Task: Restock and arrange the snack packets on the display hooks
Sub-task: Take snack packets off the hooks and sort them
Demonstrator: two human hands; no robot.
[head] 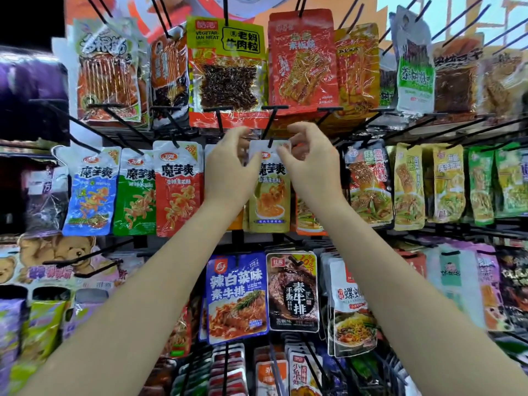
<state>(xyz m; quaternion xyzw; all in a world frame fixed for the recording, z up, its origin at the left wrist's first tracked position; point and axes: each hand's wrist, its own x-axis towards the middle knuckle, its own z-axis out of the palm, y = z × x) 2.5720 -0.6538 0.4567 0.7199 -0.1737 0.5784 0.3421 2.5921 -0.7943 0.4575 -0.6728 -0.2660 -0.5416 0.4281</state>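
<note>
from the head camera we see our two arms reaching up to a wire display rack full of hanging snack packets. our left hand (228, 164) and our right hand (311, 161) meet at the middle row, on both sides of a yellow packet (270, 195) with a white top. the fingers of the left hand are curled and pinch the top left corner of this packet; the fingers of the right hand are curled too and pinch its top right corner. the packet hangs upright, and a black hook (268, 127) passes through the hole in its white top edge.

to the left of it, in the same row, hang a red packet (177, 190), a green packet (135, 195) and a blue packet (91, 192), close side by side. above our hands hangs a big yellow packet with dark pieces (227, 67), and beside it an orange-red packet (301, 61). under our arms hangs a blue packet with white letters (235, 295), touching a black packet (293, 292).
</note>
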